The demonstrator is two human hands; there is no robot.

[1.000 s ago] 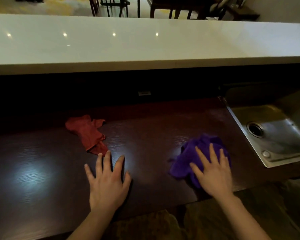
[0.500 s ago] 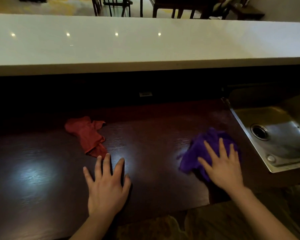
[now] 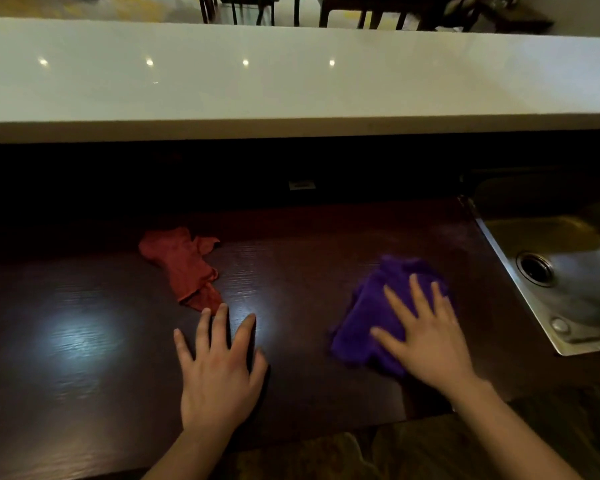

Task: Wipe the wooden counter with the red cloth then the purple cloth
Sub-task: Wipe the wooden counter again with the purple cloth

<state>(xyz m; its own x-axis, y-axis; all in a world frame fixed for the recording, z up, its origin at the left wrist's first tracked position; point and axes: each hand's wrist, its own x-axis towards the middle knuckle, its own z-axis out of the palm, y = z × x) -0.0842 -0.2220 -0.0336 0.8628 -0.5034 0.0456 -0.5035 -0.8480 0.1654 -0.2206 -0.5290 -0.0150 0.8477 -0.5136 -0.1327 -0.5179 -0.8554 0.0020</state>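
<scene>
The dark wooden counter [image 3: 302,271] runs across the view in front of me. A crumpled red cloth [image 3: 182,268] lies on it left of centre, untouched. My left hand [image 3: 219,372] rests flat on the wood just in front of the red cloth, fingers spread, fingertips almost at its near end. A bunched purple cloth [image 3: 364,317] lies to the right, near the sink. My right hand [image 3: 426,337] presses flat on the purple cloth, fingers spread over its right half.
A steel sink [image 3: 575,271] with a round drain is set into the counter at the right, its rim close to the purple cloth. A raised white countertop [image 3: 291,71] spans the back. Chair and table legs stand beyond it.
My right hand slid the purple cloth right toward the sink, then back left and slightly nearer. The left hand and the red cloth have stayed in place.
</scene>
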